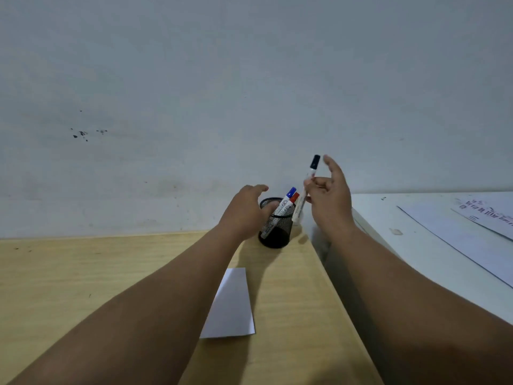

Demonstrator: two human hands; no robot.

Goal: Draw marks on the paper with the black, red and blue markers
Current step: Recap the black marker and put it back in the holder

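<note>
1. A big grey-white wall (249, 79) fills the far side.
2. The wall has small dark spots (83, 133) on the left.
3. A light wood table (69, 279) is near.
4. A white table (410, 245) stands on the right.

A light wooden desk (83, 273) carries a white paper (231, 304) and a black mesh cup (275, 232).

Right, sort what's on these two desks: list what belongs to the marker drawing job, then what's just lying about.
For the job:
- black marker, held in the right hand
- blue marker and red marker, standing in the mesh pen cup
- blank paper on the wooden desk
- left hand, at the cup

Lying about:
- printed sheets on the white desk
</note>
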